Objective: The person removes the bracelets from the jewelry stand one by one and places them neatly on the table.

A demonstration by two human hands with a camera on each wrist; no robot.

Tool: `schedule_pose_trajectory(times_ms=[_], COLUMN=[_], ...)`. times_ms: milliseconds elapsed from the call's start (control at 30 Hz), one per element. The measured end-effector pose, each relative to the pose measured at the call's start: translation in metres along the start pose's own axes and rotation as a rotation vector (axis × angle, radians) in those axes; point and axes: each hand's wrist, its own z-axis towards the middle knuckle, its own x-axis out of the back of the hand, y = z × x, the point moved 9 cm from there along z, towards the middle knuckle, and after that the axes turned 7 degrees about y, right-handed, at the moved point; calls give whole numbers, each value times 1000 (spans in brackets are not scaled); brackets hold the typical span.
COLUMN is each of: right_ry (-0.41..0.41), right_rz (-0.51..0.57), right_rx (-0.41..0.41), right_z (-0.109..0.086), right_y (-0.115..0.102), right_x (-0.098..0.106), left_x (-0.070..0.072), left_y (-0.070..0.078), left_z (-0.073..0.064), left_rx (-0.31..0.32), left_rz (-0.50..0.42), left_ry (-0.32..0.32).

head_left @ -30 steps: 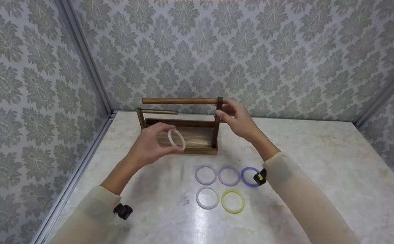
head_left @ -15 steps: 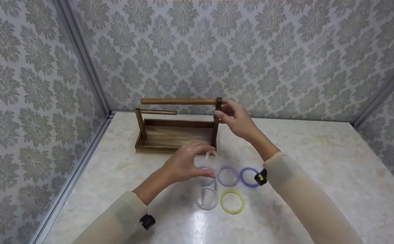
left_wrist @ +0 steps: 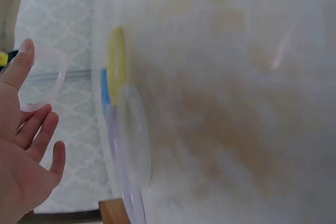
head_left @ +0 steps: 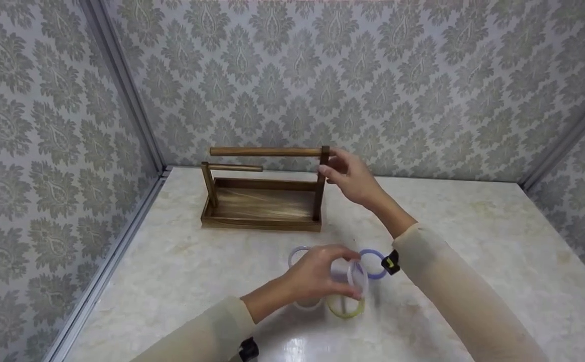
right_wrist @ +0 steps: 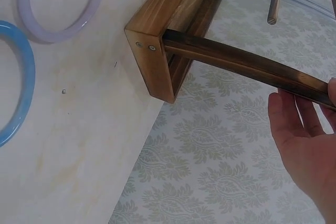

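Note:
My left hand (head_left: pixel 315 274) pinches a pale translucent bangle (left_wrist: pixel 63 72) between thumb and fingertips, holding it upright above the other bangles. Below it on the table lie a yellow bangle (head_left: pixel 345 315) and a whitish bangle (left_wrist: pixel 139 135), each partly covered in the head view. A blue bangle (head_left: pixel 372 251) is to the right. Two lavender ones lie behind the hand, one (head_left: pixel 292 255) at the left, the other (right_wrist: pixel 58 38) plain in the right wrist view. My right hand (head_left: pixel 355 178) grips the tall right post (right_wrist: pixel 247 66) of a wooden bangle stand (head_left: pixel 262 226) near its top.
The stand has a long upper bar (head_left: pixel 267 151), a shorter lower bar (head_left: pixel 237 167) on the left post, and a shallow tray base. Both bars have free ends. Patterned walls (head_left: pixel 297 75) close off the back and sides of the pale table (head_left: pixel 453 281).
My left hand has carried the pale bangle from in front of the stand rightward and toward me, over the row of bangles. My right hand has stayed on the post.

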Motion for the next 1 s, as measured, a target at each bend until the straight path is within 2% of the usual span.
schedule_pose_trajectory(times_ms=[167,300,400,733,833,1000], right_ry=[8,4,0,1,3,16], right_rz=[2,-8,-16,-22,-26,-49], right_rx=[19,24,26,24,26,22], right_z=[1,1,0,2,1,0], right_y=[-2,-2,-2,-1,-1,-1], right_x=[0,-1,-1,-1,-1,1], left_x=[-25,-44,-55,-70,-73,-80], left_y=[4,0,-2,3,2,-2], left_z=[5,6,7,11,11,9], left_rx=[19,65,91,15,-4,-29], left_rz=[65,89,101,137,206,334], left_ry=[-78,-155,-181,-191,-203,-257])
